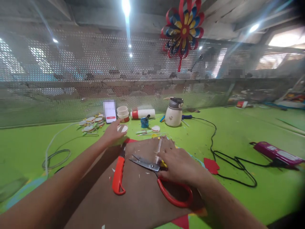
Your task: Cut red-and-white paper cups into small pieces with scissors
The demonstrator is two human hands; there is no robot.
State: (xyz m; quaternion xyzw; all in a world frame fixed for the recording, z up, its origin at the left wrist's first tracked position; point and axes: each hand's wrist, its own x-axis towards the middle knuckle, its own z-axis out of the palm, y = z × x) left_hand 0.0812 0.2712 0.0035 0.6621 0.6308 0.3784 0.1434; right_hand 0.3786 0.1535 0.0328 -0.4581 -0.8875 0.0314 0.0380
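My left hand [111, 133] is stretched toward the back of a brown board [140, 197], with thumb and fingers closed on a small white disc [123, 128]. My right hand [179, 163] rests over the board's right side, its fingers spread beside a clear strip [159, 148]. Below that palm lie large scissors [173, 194] with red loop handles, their blades apart and pointing left. Something yellow [163, 164] shows between right thumb and forefinger, mostly hidden. An orange-handled utility knife [118, 175] lies to the left of the scissors, its tip toward the back.
Behind the board, on a green table [233, 127], stand a phone [110, 111], white cups [122, 113], a blue pot [144, 122] and a white flask [173, 114]. A white lid [155, 128] lies nearby. At right, a black cable [238, 162] runs to a purple device [276, 154].
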